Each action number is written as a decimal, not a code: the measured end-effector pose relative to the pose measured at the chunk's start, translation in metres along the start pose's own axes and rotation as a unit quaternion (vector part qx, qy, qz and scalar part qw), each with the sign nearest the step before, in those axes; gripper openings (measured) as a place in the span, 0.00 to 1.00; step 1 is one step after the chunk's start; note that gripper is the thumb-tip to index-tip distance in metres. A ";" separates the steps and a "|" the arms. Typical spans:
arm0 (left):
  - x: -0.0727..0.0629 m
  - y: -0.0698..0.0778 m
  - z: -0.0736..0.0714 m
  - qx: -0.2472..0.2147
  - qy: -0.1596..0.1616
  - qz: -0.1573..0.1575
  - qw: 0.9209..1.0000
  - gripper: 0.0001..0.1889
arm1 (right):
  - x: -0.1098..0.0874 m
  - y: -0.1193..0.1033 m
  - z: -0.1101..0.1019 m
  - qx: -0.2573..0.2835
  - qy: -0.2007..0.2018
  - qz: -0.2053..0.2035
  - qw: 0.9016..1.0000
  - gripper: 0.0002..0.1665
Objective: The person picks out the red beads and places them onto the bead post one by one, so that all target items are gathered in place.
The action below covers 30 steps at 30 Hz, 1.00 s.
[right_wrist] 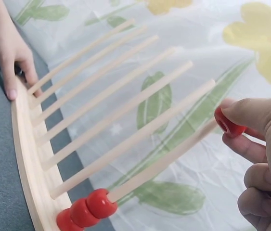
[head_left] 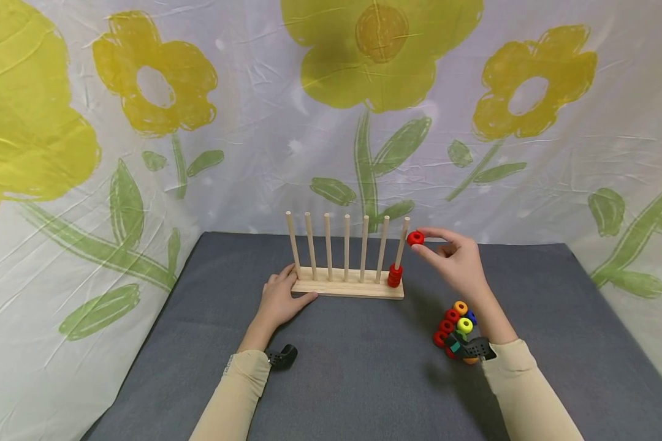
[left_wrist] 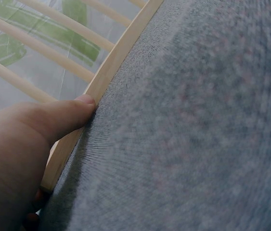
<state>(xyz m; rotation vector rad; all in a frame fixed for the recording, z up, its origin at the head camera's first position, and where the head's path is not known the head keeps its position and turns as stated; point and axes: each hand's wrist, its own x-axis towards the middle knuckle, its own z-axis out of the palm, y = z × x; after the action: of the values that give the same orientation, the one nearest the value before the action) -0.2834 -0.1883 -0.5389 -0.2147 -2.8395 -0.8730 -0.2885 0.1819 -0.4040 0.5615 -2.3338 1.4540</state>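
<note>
At the left, the left hand [head_left: 278, 300] is grasping the end of the wooden base [head_left: 355, 288], its thumb [left_wrist: 72, 115] lying along the near edge; should that hold be slackening, I'm thinking the base could be sliding under a sideways push. At the right end, the rightmost peg [head_left: 402, 240] is standing just left of a red bead [head_left: 415, 239] that the right hand [head_left: 456, 262] is pinching; whether bead and peg are touching I cannot tell. A poorly aligned hole could be making the bead catch on the tip, slip from the pinch and go rolling over the counter [head_left: 342, 367]. Nearer, the right strap [head_left: 477, 348] is partly covering the loose beads [head_left: 452, 316], so a sinking forearm could be scattering them. Counting left to right, I'm seeing one base carrying seven pegs, six standing bare and the seventh bearing a stack [head_left: 395, 275] of at least three red beads; one more is hanging in the pinch. Farther right and nearer, at least nine loose ones are lying: four red, two orange, one yellow, one green, one blue; the strap may be hiding others.
</note>
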 end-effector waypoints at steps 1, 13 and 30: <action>0.000 0.000 0.000 0.001 0.000 0.000 1.000 0.43 | 0.000 -0.003 0.000 0.000 -0.001 -0.001 1.000 0.19; 0.000 -0.001 0.001 0.001 0.000 -0.001 1.000 0.43 | 0.000 -0.040 -0.004 0.017 0.000 -0.010 1.000 0.18; 0.001 -0.002 0.002 0.007 -0.002 0.000 1.000 0.43 | 0.005 -0.042 -0.006 0.024 0.000 -0.013 1.000 0.18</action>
<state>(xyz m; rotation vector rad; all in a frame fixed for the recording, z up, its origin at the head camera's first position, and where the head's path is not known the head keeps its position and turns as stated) -0.2847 -0.1886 -0.5407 -0.2162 -2.8482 -0.8546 -0.2717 0.1698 -0.3668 0.6024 -2.2874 1.5017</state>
